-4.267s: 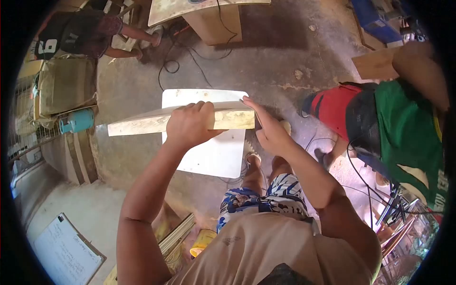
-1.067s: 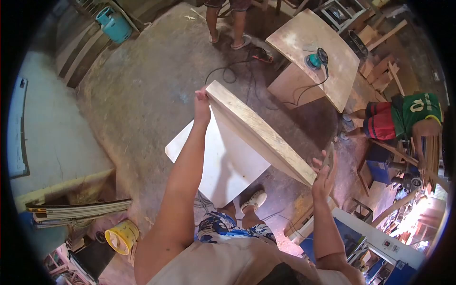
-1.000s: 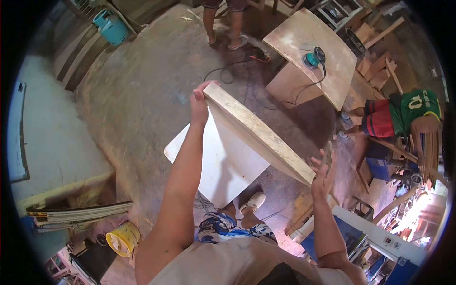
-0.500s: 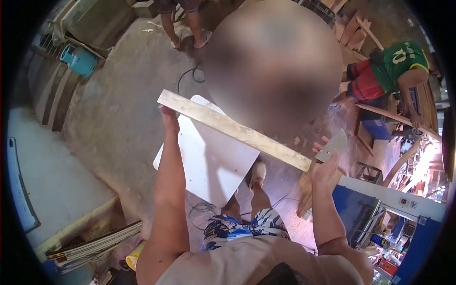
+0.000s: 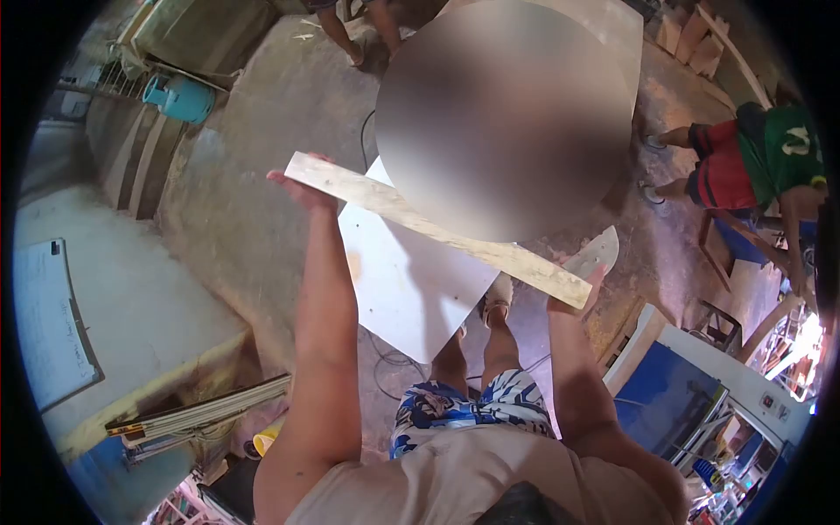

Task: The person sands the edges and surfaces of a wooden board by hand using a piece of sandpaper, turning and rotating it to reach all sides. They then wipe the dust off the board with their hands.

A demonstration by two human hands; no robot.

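A long pale wooden board [image 5: 429,229] slants across in front of me, its left end higher in the view. Under that end my left hand [image 5: 308,188] grips it, with fingertips showing on both sides. My right hand [image 5: 588,296] is at the board's right end, partly hidden behind it. A flat, pointed grey piece [image 5: 597,251] with a curved edge and a small hole is held in that same hand. Below the board is a white panel [image 5: 398,284] with a few small dark holes, near my feet.
A person in a green shirt [image 5: 774,153] bends over wood at the right; another person's legs [image 5: 354,35] stand at the top. A blue gas cylinder [image 5: 185,98] sits upper left. A blue-topped bench [image 5: 665,398] is at lower right. A blurred disc covers the top middle.
My right hand has closed in on the board's right end, which now overlaps it and the grey piece. The left fingers show more around the board. The view has shifted, and the green-shirted person has moved.
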